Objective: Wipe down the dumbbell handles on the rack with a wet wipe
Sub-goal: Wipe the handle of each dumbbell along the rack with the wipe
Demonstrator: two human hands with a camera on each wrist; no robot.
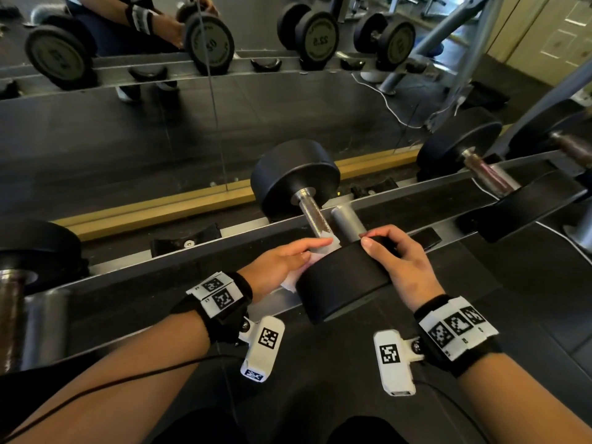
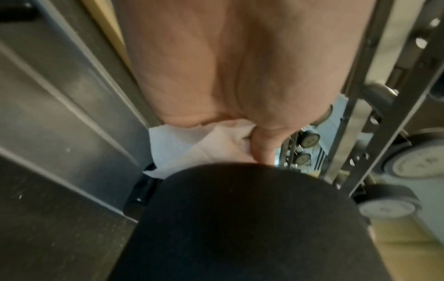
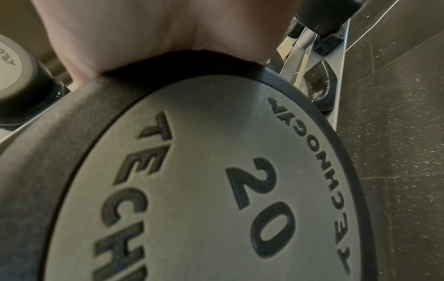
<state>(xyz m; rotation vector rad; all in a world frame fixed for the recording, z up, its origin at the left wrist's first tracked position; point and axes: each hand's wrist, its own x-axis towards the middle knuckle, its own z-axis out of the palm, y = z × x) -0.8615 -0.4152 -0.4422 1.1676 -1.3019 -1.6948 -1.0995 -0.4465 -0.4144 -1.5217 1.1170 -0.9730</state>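
Head view: we see the dumbbell [image 1: 320, 225] lying across the rack [image 1: 400, 200], far head toward the mirror [image 1: 160, 129], near head toward the person. The left hand [image 1: 282, 261] holds the wet wipe [image 1: 326, 243] wrapped on the near end of the handle [image 1: 315, 213], fingers close together and curled over it; the thumb is hidden under the handle, and part of the wipe hangs below the palm. The upper handle looks brown and speckled; we cannot tell rust from knurling. The right hand [image 1: 400, 261] rests on the near head, fingers curved over its top edge, tips out of sight behind it. Neighbouring dumbbells left and right are cut off by the frame edges. Left wrist view: blurred. The palm [image 2: 228, 66] fills the top, the thumb [image 2: 261, 146] presses the wipe [image 2: 192, 148], and the black near head [image 2: 240, 218] blocks the handle entirely; the other fingers are not visible. Right wrist view: the palm [image 3: 156, 34] sits on the rim of the head, whose end plate [image 3: 216, 180] reads "20" and a partly cropped "TECHNOGYM". The fingers are hidden, so here we cannot tell their pose.
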